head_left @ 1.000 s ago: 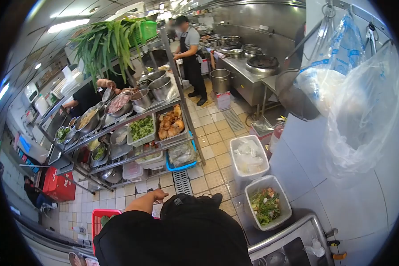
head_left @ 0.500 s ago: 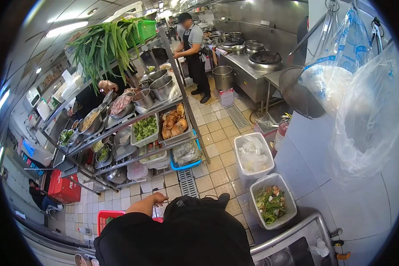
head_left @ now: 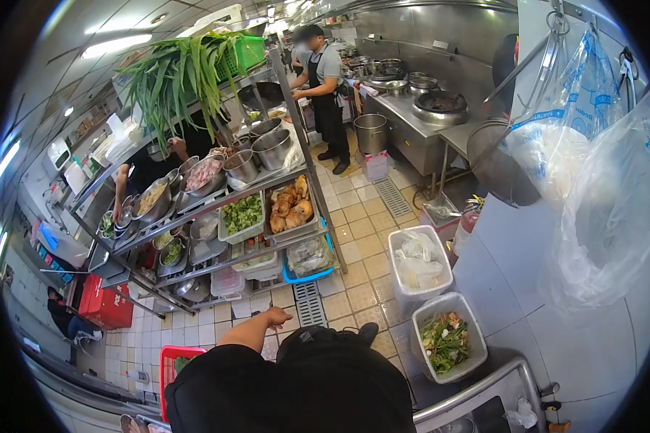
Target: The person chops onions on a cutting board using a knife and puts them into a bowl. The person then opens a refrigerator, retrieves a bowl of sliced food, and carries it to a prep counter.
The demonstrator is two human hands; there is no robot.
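My left hand (head_left: 277, 318) reaches forward from a black sleeve (head_left: 220, 375), over the tiled floor at bottom centre. Its fingers are loosely stretched out, and no object shows in them. Just left of that arm is a red basket (head_left: 168, 355) with something green inside, partly covered by the sleeve. Ahead of the hand stands a metal rack (head_left: 318, 195) with trays of food. My right hand is out of view.
To the right stand a white bin (head_left: 448, 249) of plastic bags and a pale bin (head_left: 416, 333) of vegetable scraps. A metal rail (head_left: 476, 390) runs bottom right. A person in a black apron (head_left: 325, 94) stands by the stoves. Clear bags (head_left: 592, 209) hang on the wall.
My left hand has moved slightly right and up, with the arm more stretched. The view has shifted a little. Behind the rack, another person's arm now reaches down to the bowls on the left.
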